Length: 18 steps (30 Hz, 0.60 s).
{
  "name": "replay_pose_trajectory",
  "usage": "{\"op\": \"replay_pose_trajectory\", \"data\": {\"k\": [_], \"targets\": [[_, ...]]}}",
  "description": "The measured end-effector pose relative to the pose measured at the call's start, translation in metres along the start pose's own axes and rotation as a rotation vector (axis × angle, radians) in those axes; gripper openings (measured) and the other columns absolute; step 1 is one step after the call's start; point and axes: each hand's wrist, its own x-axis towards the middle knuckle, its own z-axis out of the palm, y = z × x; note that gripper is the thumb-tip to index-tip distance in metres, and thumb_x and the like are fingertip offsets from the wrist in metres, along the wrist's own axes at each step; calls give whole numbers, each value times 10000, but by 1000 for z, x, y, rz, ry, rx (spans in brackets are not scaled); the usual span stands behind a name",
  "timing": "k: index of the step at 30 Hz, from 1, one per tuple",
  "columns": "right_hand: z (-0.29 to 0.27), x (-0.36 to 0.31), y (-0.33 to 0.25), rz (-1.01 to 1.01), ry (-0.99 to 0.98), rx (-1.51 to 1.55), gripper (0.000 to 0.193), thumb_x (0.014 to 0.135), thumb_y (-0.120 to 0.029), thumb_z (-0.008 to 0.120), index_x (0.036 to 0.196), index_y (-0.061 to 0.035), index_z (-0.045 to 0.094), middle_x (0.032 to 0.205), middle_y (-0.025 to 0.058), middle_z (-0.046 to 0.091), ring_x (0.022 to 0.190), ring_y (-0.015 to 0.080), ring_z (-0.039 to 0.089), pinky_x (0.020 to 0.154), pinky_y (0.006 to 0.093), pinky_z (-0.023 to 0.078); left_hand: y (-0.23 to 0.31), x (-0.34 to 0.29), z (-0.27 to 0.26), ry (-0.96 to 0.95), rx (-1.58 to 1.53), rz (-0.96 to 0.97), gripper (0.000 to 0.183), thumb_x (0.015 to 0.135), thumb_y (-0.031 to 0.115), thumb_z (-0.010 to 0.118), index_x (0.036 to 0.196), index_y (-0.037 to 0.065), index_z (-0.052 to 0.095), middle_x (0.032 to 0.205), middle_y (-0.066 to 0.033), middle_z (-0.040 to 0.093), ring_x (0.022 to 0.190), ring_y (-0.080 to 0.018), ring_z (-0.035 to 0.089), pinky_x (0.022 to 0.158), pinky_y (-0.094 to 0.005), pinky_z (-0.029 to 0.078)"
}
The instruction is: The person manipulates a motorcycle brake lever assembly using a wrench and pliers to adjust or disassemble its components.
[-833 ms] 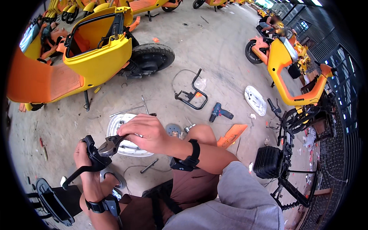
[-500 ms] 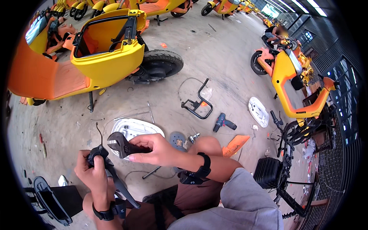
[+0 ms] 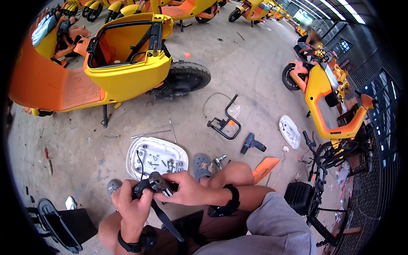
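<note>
In my left hand (image 3: 132,208), closed just in front of my knees, is a black brake lever (image 3: 169,225), its long blade slanting down to the right. A thin cable rises from its mount. My right hand (image 3: 189,189) grips an adjustable wrench (image 3: 159,182), whose metal jaws overlap the lever's mount end. Whether the jaws clamp any part of it I cannot tell. Just beyond both hands lies a white plastic tray (image 3: 176,151) holding several bolts, nuts and small metal parts.
A T-handled wrench (image 3: 173,129), a bent black metal rack (image 3: 233,135), a cordless drill (image 3: 252,144), an orange panel (image 3: 266,170) and another white cover (image 3: 290,131) lie around. Yellow scooters (image 3: 127,78) stand at left and right. Another person (image 3: 307,44) crouches far off.
My left hand has moved right and slightly down with the brake lever. The wrench has come down and turned, its jaws now at the lever's mount. The tray is more exposed.
</note>
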Motion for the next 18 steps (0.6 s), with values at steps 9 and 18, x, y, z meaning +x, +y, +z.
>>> {"op": "replay_pose_trajectory", "data": {"k": [9, 18], "targets": [[-9, 4, -3, -187, 7, -149, 252, 794, -170, 751, 911, 28, 647, 697, 64, 591, 618, 96, 491, 569, 262, 410, 2, 5, 7, 28, -164, -191, 94, 682, 4, 599, 693, -24, 510, 518, -40, 464, 476, -65, 427, 454, -237, 332], [-6, 1, 3, -155, 77, -78, 252, 755, -157, 761, 842, 38, 625, 684, 116, 559, 594, 145, 492, 557, 301, 404, -8, 4, 13, 54, -273, -206, 55, 746, -16, 563, 730, -27, 511, 582, 35, 471, 533, -22, 400, 471, -195, 300]]}}
